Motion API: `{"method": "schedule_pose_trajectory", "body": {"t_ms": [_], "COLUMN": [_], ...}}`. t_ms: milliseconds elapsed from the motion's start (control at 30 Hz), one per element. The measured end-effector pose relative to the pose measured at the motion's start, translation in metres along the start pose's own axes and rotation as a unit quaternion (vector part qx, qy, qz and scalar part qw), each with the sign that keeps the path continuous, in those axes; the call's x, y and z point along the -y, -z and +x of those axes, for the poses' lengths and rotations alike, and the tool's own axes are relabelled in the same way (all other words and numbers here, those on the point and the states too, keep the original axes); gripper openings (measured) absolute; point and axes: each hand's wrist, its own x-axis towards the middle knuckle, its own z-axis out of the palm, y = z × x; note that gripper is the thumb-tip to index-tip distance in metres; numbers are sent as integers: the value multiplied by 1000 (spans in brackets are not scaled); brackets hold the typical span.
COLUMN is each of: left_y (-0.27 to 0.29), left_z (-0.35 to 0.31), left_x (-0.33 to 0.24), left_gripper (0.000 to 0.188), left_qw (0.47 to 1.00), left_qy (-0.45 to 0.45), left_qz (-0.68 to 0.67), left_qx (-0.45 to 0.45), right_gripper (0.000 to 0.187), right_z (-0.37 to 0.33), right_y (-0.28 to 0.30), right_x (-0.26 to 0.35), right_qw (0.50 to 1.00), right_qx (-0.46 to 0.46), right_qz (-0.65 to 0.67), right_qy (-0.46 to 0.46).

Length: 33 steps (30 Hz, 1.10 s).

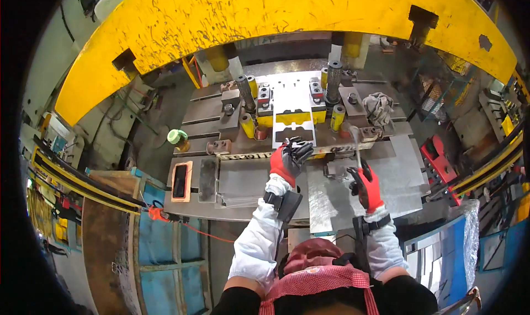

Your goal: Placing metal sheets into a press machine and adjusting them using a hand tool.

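Observation:
A bright sheet-metal strip (292,100) with cut-outs lies through the die between the posts. At its near end is my left hand (291,161), in a red and black glove, with fingers curled at the strip's edge; the exact grip is partly hidden. To the right, my right hand (366,187), in a matching glove, is closed round a thin grey rod-like tool (356,147). This tool points up and away from me, its upper end near the front right of the die. Below the right hand lie flat metal sheets (331,204).
A yellow press beam (276,11) spans overhead. Dark guide posts (334,80) and yellow cylinders (338,118) flank the strip. A grey rag (379,108) lies right; a green-capped bottle (178,140) and a phone (180,181) are left. A red tool rack (439,160) stands far right.

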Motion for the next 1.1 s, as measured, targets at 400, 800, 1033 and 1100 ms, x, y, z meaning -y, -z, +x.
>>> {"method": "schedule_pose_trajectory", "body": {"t_ms": [400,800,1033,1100], "left_y": [6,5,13,9], "left_z": [10,18,23,22], "left_x": [13,28,32,30], "left_gripper": [35,37,36,34], "left_qw": [990,986,987,985], "left_qy": [44,3,-2,7], "left_qz": [-97,-111,-115,-121], "left_qx": [-95,-127,-114,-127], "right_gripper": [22,14,18,18], "right_z": [-17,-20,-24,-26], "right_y": [145,138,112,110], "right_x": [-103,-103,-85,-80], "right_qw": [957,970,959,959], "right_qx": [-221,-231,-263,-261], "right_qz": [-151,-23,93,104], "right_qy": [109,74,44,15]}}
